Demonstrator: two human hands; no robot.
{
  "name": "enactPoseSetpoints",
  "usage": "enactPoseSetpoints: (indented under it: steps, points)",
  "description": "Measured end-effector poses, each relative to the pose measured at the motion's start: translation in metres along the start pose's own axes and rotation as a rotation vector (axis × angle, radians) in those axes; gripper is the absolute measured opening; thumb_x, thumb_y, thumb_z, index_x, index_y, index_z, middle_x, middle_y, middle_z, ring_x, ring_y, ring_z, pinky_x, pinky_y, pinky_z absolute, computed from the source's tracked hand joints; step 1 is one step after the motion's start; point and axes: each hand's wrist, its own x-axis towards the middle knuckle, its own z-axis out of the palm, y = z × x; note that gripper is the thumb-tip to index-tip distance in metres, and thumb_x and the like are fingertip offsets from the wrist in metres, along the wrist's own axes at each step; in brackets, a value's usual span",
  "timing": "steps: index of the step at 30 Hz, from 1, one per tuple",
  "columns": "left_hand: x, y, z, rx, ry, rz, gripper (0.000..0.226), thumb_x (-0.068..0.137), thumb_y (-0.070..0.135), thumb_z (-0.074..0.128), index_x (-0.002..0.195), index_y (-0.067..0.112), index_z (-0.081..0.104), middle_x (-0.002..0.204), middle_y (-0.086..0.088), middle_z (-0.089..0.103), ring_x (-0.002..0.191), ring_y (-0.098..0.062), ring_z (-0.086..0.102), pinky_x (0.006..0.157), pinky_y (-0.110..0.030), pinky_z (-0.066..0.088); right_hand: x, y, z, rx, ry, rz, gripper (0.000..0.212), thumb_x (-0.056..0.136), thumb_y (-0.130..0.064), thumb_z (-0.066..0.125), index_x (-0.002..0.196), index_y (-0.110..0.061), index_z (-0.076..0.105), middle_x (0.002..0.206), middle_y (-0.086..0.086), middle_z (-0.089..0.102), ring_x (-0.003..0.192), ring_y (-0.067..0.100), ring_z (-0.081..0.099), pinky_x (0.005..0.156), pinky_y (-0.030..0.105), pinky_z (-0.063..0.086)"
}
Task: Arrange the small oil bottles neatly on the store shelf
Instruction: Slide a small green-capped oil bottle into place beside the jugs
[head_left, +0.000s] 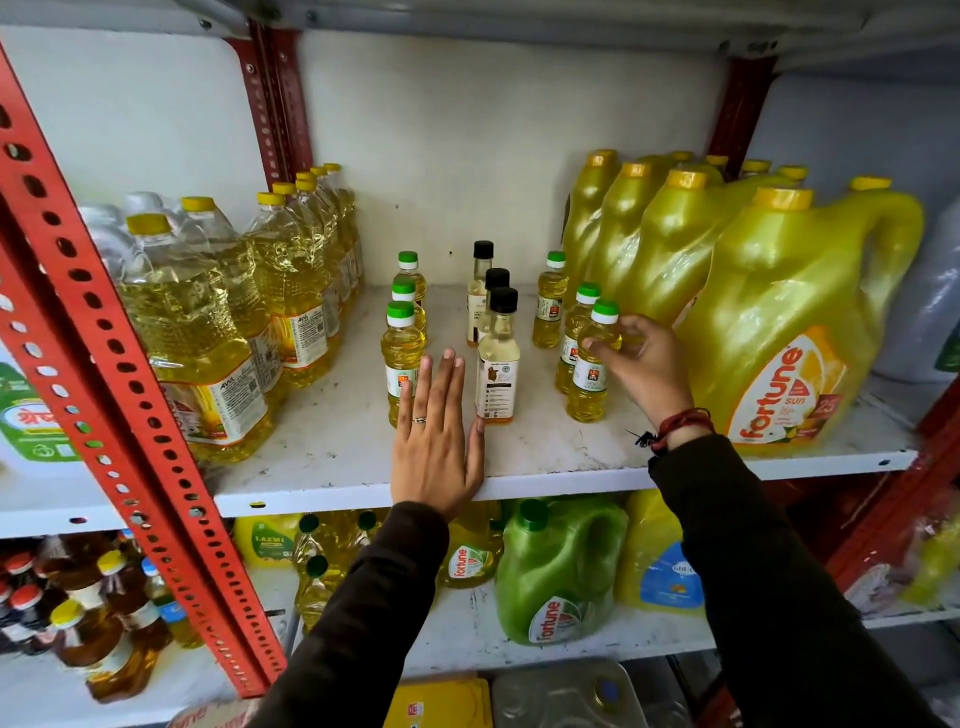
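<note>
Small oil bottles stand in three rows on the white shelf (332, 452). Three green-capped bottles (402, 343) form the left row, three black-capped clear bottles (497, 364) the middle one, and three green-capped bottles (550, 306) the right one. My right hand (641, 364) grips the front bottle of the right row (589, 374) near its shoulder. My left hand (436, 447) lies flat and open between the left and middle rows, its thumb touching the base of the front black-capped bottle and its fingers beside the front green-capped bottle.
Tall clear oil bottles with yellow caps (218, 332) crowd the left of the shelf. Large yellow Fortune jugs (779, 332) fill the right. A red perforated upright (119, 374) slants across the left. The lower shelf holds a green jug (558, 577) and more bottles.
</note>
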Motion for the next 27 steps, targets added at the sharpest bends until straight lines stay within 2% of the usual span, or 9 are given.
enactPoseSetpoints:
  steps: [2,4,6,10,15,17,21,25,27]
  points:
    - [0.000,0.000,0.001,0.009,-0.001,-0.002,0.070,0.104,0.042,0.030,0.164,0.007,0.018,0.172,-0.011,0.014,0.160,-0.028,0.009,0.131,-0.041,-0.002,0.000,-0.001,0.002,-0.007,0.061,-0.003,0.050,0.067,-0.034,0.090,0.107,-0.015,0.064,0.113,0.004,0.071,0.102,0.025,0.069,0.090,0.044,0.058]
    - [0.000,0.001,0.000,0.010,-0.012,-0.006,0.071,0.104,0.042,0.030,0.164,0.007,0.018,0.172,-0.011,0.014,0.160,-0.027,0.008,0.131,-0.041,-0.002,-0.001,-0.005,0.003,-0.031,0.102,-0.008,0.053,0.062,-0.036,0.093,0.098,-0.018,0.058,0.104,0.001,0.067,0.096,0.023,0.067,0.081,0.037,0.057]
    - [0.000,0.000,-0.001,0.012,-0.012,-0.009,0.071,0.104,0.043,0.030,0.164,0.007,0.019,0.172,-0.011,0.014,0.160,-0.027,0.008,0.131,-0.041,-0.002,0.000,-0.008,0.002,-0.068,0.099,-0.012,0.057,0.062,-0.041,0.092,0.099,-0.018,0.055,0.103,-0.001,0.063,0.092,0.020,0.063,0.075,0.032,0.052]
    - [0.000,0.000,0.000,0.018,-0.024,-0.018,0.071,0.104,0.044,0.029,0.164,0.007,0.019,0.173,-0.011,0.014,0.161,-0.028,0.009,0.131,-0.040,-0.003,0.003,-0.007,-0.006,-0.008,0.017,0.023,0.067,0.068,-0.047,0.086,0.121,-0.016,0.059,0.120,-0.001,0.065,0.102,0.017,0.063,0.088,0.034,0.053]
    - [0.000,0.000,-0.001,0.008,-0.029,-0.017,0.071,0.104,0.043,0.030,0.164,0.006,0.020,0.173,-0.012,0.015,0.161,-0.028,0.009,0.131,-0.042,-0.001,0.004,-0.006,-0.014,0.020,-0.097,0.029,0.054,0.077,-0.024,0.084,0.125,-0.009,0.065,0.129,0.007,0.067,0.113,0.016,0.060,0.097,0.029,0.045]
    - [0.000,0.000,-0.001,0.008,-0.032,-0.015,0.071,0.104,0.043,0.029,0.164,0.006,0.020,0.172,-0.012,0.015,0.161,-0.028,0.009,0.131,-0.042,-0.002,0.002,-0.007,-0.015,0.045,-0.086,0.029,0.051,0.075,-0.019,0.085,0.121,-0.006,0.066,0.122,0.008,0.068,0.108,0.014,0.060,0.092,0.026,0.045]
    - [0.000,0.001,-0.002,0.008,-0.036,-0.023,0.071,0.104,0.044,0.029,0.163,0.005,0.021,0.172,-0.013,0.016,0.160,-0.028,0.010,0.131,-0.040,-0.004,-0.003,-0.010,-0.013,0.072,-0.051,0.011,0.050,0.071,-0.018,0.088,0.115,-0.004,0.068,0.105,0.003,0.067,0.095,0.013,0.063,0.073,0.012,0.045]
    - [0.000,0.001,-0.003,0.013,-0.036,-0.025,0.071,0.104,0.043,0.029,0.163,0.005,0.021,0.172,-0.013,0.016,0.160,-0.028,0.009,0.131,-0.040,-0.003,-0.004,-0.010,-0.009,0.058,-0.027,0.025,0.054,0.069,-0.023,0.090,0.115,-0.007,0.067,0.104,0.000,0.066,0.090,0.010,0.062,0.071,0.012,0.044]
    - [0.000,0.001,-0.003,0.012,-0.040,-0.028,0.071,0.104,0.044,0.029,0.163,0.005,0.021,0.172,-0.012,0.015,0.161,-0.027,0.008,0.131,-0.040,-0.004,-0.006,-0.008,-0.006,0.061,-0.017,0.036,0.059,0.067,-0.026,0.091,0.118,-0.007,0.066,0.111,0.004,0.069,0.097,0.014,0.064,0.079,0.019,0.048]
